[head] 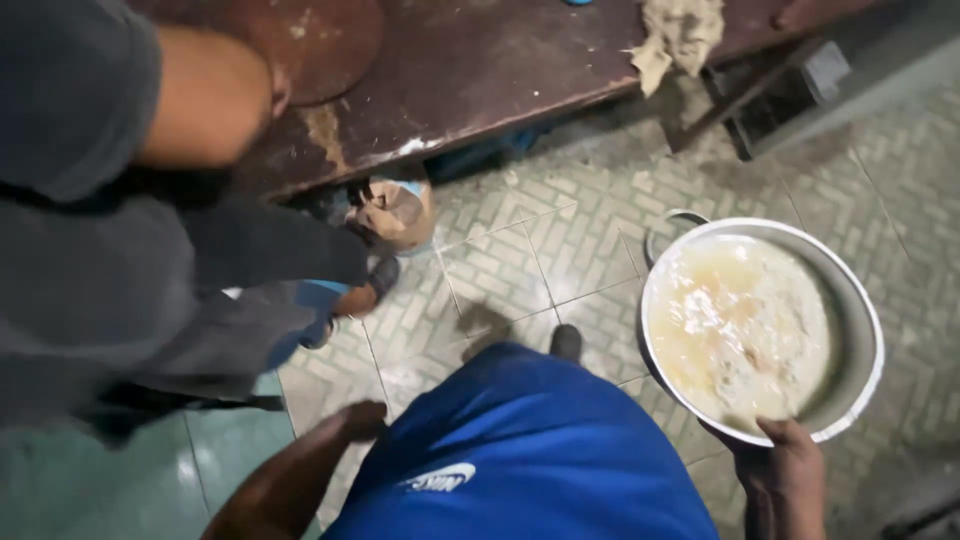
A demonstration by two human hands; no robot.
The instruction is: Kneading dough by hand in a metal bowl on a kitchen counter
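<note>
1. Floor (520,260): pale tiles in a small brick pattern, wet-looking, stained; a green smooth patch (225,460) at lower left.
2. Table (480,60): dark brown, worn top with chipped paint along its near edge; a crumpled rag (680,35) lies on it at upper right.
3. Right hand (785,470): fingers curled over the near rim of a metal basin (860,330), thumb on top, firm hold. Basin hangs above the floor at right, holding pale, cloudy liquid.
4. Left hand (360,418): loosely closed, holds nothing visible, beside the blue shorts (520,450).
5. Another person (90,200) in grey stands at left, against the table edge.
6. Open floor lies between basin, table edge and that person's feet.
</note>
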